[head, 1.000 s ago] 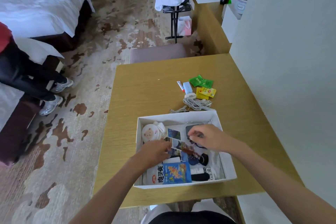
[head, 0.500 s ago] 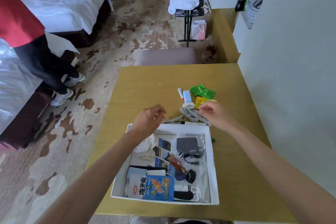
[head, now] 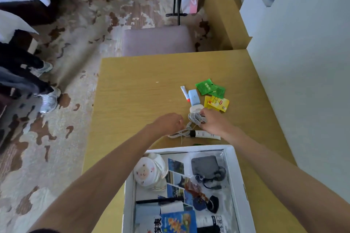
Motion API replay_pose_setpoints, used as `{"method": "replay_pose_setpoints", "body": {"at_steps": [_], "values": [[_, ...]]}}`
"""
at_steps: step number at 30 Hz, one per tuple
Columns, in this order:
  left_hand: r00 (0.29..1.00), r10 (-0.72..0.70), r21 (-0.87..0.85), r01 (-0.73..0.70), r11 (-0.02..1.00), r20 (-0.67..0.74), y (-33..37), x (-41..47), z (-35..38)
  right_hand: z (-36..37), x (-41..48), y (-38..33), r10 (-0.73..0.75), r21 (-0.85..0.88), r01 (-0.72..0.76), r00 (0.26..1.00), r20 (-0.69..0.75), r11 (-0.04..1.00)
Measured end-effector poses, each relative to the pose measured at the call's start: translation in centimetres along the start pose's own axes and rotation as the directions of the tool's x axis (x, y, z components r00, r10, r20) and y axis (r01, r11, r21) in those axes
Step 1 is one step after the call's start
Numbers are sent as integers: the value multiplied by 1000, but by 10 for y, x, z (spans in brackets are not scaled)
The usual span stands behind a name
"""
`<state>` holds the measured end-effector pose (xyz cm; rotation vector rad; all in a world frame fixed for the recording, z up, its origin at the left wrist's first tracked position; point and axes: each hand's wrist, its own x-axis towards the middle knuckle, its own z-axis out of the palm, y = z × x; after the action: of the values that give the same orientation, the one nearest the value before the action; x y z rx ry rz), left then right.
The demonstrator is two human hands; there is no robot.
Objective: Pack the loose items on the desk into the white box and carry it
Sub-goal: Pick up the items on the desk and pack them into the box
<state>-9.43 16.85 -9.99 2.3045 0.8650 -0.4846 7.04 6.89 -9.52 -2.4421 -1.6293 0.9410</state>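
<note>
While the right hand (head: 214, 122) closes its fingers on the coiled white cable (head: 196, 118), the left hand (head: 169, 124) pinches the cable's loose strands beside it. A white tube (head: 205, 134) lies just nearer. The white box (head: 237, 172), partly filled, sits on the desk (head: 136, 89) below both hands.

Both my forearms stretch forward, bare, converging toward each other. My left hand (head: 168, 122) is loosely curled, knuckles up, fingertips pinched together. My right hand (head: 214, 121) lies palm down just beside it, fingers bent and closing inward toward the left.
</note>
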Motion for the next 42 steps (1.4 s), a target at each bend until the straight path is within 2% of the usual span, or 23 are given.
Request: {"method": "replay_pose_setpoints", "body": {"at_steps": [3,7,15,21,25,29,31,34,36,37,39,42], "values": [[992,-26,56,19,998,123,-4,21,11,10,11,4,2,-135,1,1000,18,991],[991,-23,60,15,998,132,-9,32,20,15,18,6,-47,-226,30,996,-70,974],[989,-9,0,10,1000,146,-11,25,15,10,13,14,-86,-174,54,979,-183,983],[996,-65,-83,70,994,60,-5,3,4,6,6,29,-87,139,102,990,-112,985],[995,-103,-151,100,984,-16,-1,-14,0,8,8,40,-101,265,107,994,-36,958],[985,-149,-218,128,968,-84,3,-34,-3,5,6,45,-103,343,123,992,-76,931],[972,-199,-365,142,920,-124,7,-46,-4,2,1,47,-98,413,126,991,-88,902],[956,-221,-671,34,740,-195,19,-64,-11,-7,-10,48,-119,479,159,986,-115,863],[925,-300,-817,-19,576,-233,30,-80,-17,-15,-17,48,-88,604,171,982,-165,779],[911,-341,-874,-41,484,-232,35,-89,-19,-19,-21,46,-37,711,143,986,-162,689],[901,-366,-947,-124,297,-233,42,-108,-19,-28,-28,39,27,901,70,996,-91,428],[892,-368,-966,-239,103,-260,48,-138,-13,-40,-40,25,21,1000,17,1000,-18,14]]}}
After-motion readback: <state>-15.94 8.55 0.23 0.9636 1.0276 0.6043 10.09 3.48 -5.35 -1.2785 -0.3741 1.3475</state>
